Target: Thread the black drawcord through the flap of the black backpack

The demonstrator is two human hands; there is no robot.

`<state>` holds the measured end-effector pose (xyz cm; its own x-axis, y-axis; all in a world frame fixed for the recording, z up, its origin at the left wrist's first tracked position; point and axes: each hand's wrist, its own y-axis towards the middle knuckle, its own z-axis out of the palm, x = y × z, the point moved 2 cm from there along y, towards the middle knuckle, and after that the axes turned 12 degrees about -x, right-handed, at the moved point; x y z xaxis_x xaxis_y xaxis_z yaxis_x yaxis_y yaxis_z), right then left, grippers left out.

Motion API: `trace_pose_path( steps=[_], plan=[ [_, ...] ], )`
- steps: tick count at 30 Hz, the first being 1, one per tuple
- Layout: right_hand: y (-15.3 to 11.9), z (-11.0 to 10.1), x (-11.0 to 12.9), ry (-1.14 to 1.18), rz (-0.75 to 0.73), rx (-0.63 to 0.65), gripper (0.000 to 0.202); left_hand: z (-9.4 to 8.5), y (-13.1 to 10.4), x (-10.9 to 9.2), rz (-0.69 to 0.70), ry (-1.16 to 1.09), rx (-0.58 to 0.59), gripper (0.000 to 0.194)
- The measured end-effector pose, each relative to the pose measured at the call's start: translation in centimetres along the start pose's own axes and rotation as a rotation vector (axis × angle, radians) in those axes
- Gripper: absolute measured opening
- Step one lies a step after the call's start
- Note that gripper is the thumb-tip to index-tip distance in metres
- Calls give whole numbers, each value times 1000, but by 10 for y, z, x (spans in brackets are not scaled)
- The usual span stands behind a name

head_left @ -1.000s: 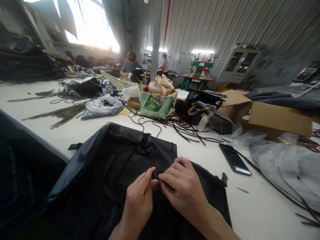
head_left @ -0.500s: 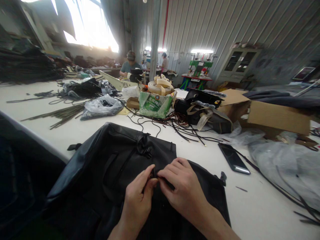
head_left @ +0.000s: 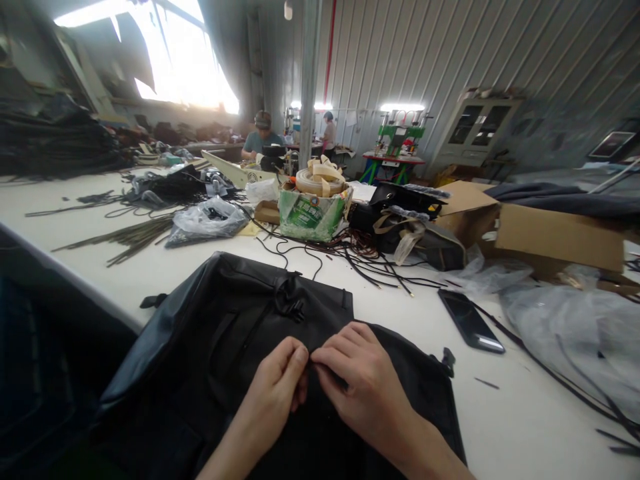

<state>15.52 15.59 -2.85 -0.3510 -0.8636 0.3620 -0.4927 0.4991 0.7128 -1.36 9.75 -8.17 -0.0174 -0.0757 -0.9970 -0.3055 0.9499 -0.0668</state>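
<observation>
A large black bag with straps and buckles lies across the near part of the white table. Over its middle, my left hand is closed, thumb pressed on the curled fingers. My right hand pinches with thumb and forefinger right beside the left fingertips. Whatever small dark thing is between the fingers is too hidden to make out. A black buckle sits at the bag's right edge.
A phone lies right of the bag on the white table. Behind are a green box of rolled strips, dark cords, plastic bags and a cardboard box. Two people are in the background.
My left thumb has moved up and over its curled fingers, and the small dark piece seen between my hands is now hidden. The whole view has shifted slightly.
</observation>
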Motion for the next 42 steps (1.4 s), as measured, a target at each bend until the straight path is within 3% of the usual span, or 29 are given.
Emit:
trace_pose_path(
  steps=[7,10,14,17,21,23,27,29,35,42],
  plan=[
    [-1,0,9,81,-18,4,13,-22,-12,-29,-224,-83,167,52],
    [-2,2,13,100,-41,-2,12,-28,-19,-27,-235,59,129,53],
    [-2,5,19,110,-51,11,12,-33,-27,-19,-18,271,-86,53],
    [0,4,21,143,-35,-1,3,-34,-33,-18,147,322,-164,50],
    [1,2,21,139,-40,-41,51,-35,-42,-20,300,399,-146,41],
    [0,4,23,180,-88,11,60,-35,-45,-23,434,453,-116,35],
    [-3,8,30,291,-79,41,34,-36,-50,-35,826,646,-155,27],
    [-3,9,36,319,-12,38,28,-37,-49,-41,951,729,-171,25],
    [-4,9,43,355,188,-85,26,-40,-44,-53,1039,773,-165,24],
    [-15,13,29,307,299,-151,29,-64,-37,-74,1081,814,-330,15]
  ],
)
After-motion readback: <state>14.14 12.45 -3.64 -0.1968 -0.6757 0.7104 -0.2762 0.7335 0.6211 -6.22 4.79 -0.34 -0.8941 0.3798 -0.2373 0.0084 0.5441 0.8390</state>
